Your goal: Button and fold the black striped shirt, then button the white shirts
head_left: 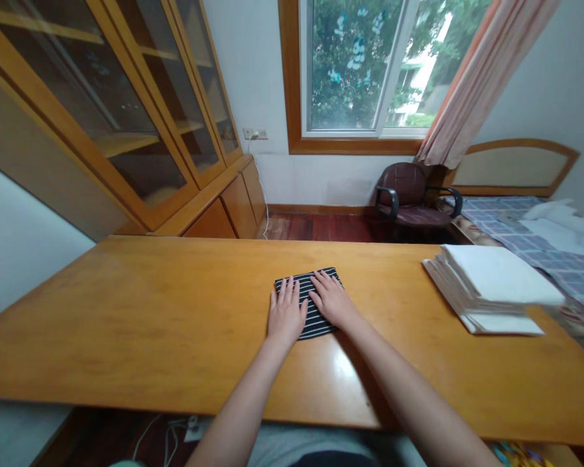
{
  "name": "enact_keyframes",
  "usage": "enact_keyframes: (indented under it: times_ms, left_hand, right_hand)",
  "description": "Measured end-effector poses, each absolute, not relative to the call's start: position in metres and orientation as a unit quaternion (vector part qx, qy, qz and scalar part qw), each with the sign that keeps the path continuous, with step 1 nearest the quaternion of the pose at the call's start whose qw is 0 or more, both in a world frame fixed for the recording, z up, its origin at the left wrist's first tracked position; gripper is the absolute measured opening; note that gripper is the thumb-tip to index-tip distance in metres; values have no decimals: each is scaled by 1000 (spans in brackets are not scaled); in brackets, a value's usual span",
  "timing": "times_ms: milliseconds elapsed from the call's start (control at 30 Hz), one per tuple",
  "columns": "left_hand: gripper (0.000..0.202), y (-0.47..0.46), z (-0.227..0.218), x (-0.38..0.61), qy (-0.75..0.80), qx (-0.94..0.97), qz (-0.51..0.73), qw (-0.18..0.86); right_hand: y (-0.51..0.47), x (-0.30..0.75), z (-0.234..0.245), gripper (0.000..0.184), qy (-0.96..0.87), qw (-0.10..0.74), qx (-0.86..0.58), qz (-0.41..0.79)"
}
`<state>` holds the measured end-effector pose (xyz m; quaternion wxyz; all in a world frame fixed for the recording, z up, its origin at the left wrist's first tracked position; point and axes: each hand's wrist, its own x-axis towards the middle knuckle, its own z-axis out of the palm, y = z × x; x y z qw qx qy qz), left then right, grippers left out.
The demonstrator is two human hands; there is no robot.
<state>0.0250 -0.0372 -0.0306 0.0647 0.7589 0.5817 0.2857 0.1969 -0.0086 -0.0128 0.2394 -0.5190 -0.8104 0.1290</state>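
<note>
A black cloth with white stripes, folded into a rough square, lies flat near the middle of the wooden table. My left hand rests palm down on its left side, fingers stretched out and pointing away from me. Across its right side lies my right hand, also flat with the fingers apart. Both hands touch the cloth without gripping it, and they cover part of its stripes. What kind of cloth item it is, I cannot tell.
A stack of white folded sheets sits at the table's right. Past the far edge are a brown armchair, a bed and a window. A glass-fronted cabinet stands at the left. Cables hang below the near edge.
</note>
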Motion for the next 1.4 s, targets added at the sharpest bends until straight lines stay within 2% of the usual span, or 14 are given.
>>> enact_keyframes:
  times_ms: [167,367,533,667,867,967,1200,1400]
  left_hand:
    - [55,-41,-40,12,594,745,294,75]
    - [57,-43,-40,-4,652,724,214,76]
    - [60,-39,-44,-20,668,683,271,122]
    - [56,-37,-38,-30,646,646,349,208]
    - [68,-33,-18,-28,619,487,429,442]
    - [68,-33,-7,-25,589,419,454,521]
    - [73,-39,9,-27,583,330,458,584]
    - [102,-40,13,-19,511,316,468,649]
  right_hand:
    - [-10,211,-21,54,-787,230,-557,132]
    - [-15,238,-27,59,-762,183,-601,157]
    - [-22,258,-35,58,-728,224,-624,174]
    - [-26,266,-34,53,-707,281,-618,199]
    - [-26,266,-24,49,-666,318,-618,270]
    - [-26,263,-20,49,-642,335,-624,294]
    - [-29,260,-12,45,-590,342,-613,399]
    - [-39,252,-7,41,-510,420,-550,511]
